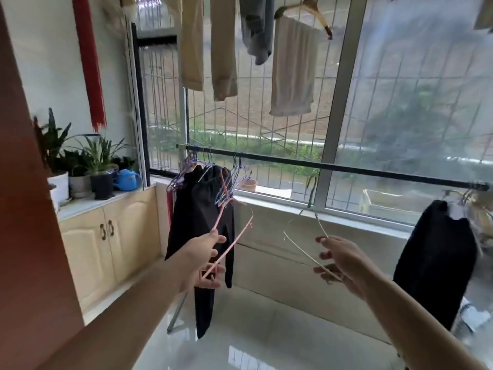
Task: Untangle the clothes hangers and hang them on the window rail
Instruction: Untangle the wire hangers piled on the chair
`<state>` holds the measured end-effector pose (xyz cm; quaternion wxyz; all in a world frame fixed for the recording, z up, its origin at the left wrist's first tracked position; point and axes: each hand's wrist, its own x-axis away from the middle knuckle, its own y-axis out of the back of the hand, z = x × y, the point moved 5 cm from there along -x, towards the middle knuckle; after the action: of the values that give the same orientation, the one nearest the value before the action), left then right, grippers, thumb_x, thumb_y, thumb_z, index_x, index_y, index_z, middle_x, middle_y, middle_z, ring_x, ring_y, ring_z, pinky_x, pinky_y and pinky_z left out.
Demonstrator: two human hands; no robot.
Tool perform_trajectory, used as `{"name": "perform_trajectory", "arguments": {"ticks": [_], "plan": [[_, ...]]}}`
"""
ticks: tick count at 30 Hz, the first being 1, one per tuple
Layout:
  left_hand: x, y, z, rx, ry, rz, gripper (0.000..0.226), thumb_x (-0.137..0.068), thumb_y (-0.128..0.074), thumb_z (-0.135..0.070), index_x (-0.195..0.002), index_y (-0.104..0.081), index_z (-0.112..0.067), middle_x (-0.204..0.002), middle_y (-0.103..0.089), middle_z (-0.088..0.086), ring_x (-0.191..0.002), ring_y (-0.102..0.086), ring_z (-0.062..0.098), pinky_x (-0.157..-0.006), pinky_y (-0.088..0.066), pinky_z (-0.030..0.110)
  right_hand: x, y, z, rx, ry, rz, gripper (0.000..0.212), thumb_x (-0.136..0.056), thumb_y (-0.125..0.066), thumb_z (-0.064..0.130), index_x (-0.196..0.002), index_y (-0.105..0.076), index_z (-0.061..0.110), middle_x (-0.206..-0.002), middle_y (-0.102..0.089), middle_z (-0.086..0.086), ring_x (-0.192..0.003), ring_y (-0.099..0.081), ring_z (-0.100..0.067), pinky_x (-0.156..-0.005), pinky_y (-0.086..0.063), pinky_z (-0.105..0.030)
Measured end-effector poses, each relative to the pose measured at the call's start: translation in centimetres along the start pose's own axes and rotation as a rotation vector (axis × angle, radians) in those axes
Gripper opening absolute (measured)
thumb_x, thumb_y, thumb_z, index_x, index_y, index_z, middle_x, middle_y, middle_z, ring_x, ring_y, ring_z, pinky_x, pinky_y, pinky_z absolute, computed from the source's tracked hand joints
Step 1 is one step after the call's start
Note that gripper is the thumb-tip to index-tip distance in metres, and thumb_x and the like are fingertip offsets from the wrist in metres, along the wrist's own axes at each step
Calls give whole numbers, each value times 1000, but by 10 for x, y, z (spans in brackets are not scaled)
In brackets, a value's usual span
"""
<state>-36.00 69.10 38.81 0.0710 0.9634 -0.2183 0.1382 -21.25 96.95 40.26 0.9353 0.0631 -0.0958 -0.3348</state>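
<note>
While the left hand [204, 259] grips a pink hanger [231, 237], the right hand [337, 259] pinches a pale hanger [306, 252] below the window rail [333, 166].

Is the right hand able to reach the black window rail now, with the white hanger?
Probably yes: the right hand holds the white hanger below a bare stretch of the window rail, and nothing hangs between them.
</note>
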Motion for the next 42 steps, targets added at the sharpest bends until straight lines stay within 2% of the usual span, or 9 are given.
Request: {"name": "perform_trajectory", "arguments": {"ticks": [6, 11, 15, 24, 29, 32, 35, 38, 42], "plan": [[-92, -35, -31, -41, -29, -20, 41, -107, -38, -49, -112, -66, -19, -97, -60, 9, -75, -59, 23, -71, -48, 37, -78, -3, 17, 18, -37, -17, 25, -105, -47, 27, -118, -62, 12, -105, -57, -18, -75, -65, -36, -57, -48, -34], [-191, -38, -45, -39, -121, -20, 40, -107, -38, -46, -107, -67, -18, -80, -57, 8, -64, -51, 20, -63, -45, 34, -151, -38, 28, 69, -79, 16, 27, -107, -45, 25, -122, -61, 9, -112, -60, -21, -80, -64, -35, -61, -52, -36], [-281, -44, -77, -57, -149, 36, 40, -106, -37, -47, -106, -65, -18, -78, -58, 7, -59, -50, 18, -57, -43, 31, -205, -62, 51, 40, -81, -27, 27, -106, -45, 21, -124, -59, 6, -108, -60, -20, -79, -58, -32, -62, -48, -34], [-424, -71, -152, -55, -125, 129, 36, -102, -43, -44, -108, -62, -14, -81, -58, 9, -62, -50, 20, -63, -42, 35, -285, -88, 58, -7, -116, -96, 26, -106, -44, 22, -121, -59, 6, -102, -60, -18, -78, -57, -30, -59, -48, -32], [-474, -71, -174, -107, -116, 81, 40, -104, -37, -42, -127, -57, -17, -80, -56, 11, -57, -47, 21, -58, -41, 30, -313, -97, 57, -24, -132, -96, 24, -106, -43, 20, -116, -61, 8, -98, -60, -17, -74, -56, -29, -57, -47, -32], [-493, -64, -162, -130, -17, 61, 43, -102, -36, -39, -132, -53, -13, -83, -54, 11, -65, -48, 23, -61, -44, 32, -323, -102, 61, -7, -136, -80, 24, -106, -43, 20, -117, -60, 8, -99, -60, -18, -72, -56, -28, -57, -47, -32], [-508, -55, -144, -181, 53, -4, 45, -103, -33, -39, -133, -52, -11, -86, -51, 11, -65, -51, 25, -56, -43, 28, -335, -108, 62, -1, -137, -70, 25, -106, -42, 20, -118, -60, 7, -100, -60, -18, -73, -57, -28, -57, -48, -32], [-521, -52, -137, -255, 30, -31, 42, -104, -30, -40, -128, -52, -12, -94, -50, 11, -72, -58, 30, -57, -42, 28, -345, -116, 63, 0, -149, -56, 25, -106, -43, 22, -119, -60, 9, -100, -59, -16, -74, -57, -27, -58, -48, -31], [-526, -55, -134, -382, -78, 37, 36, -107, -36, -35, -120, -53, -7, -82, -50, 11, -66, -56, 27, -63, -48, 34, -351, -127, 68, -27, -162, -32, 22, -106, -45, 29, -117, -59, 17, -106, -59, -14, -85, -59, -28, -70, -54, -43]]}}
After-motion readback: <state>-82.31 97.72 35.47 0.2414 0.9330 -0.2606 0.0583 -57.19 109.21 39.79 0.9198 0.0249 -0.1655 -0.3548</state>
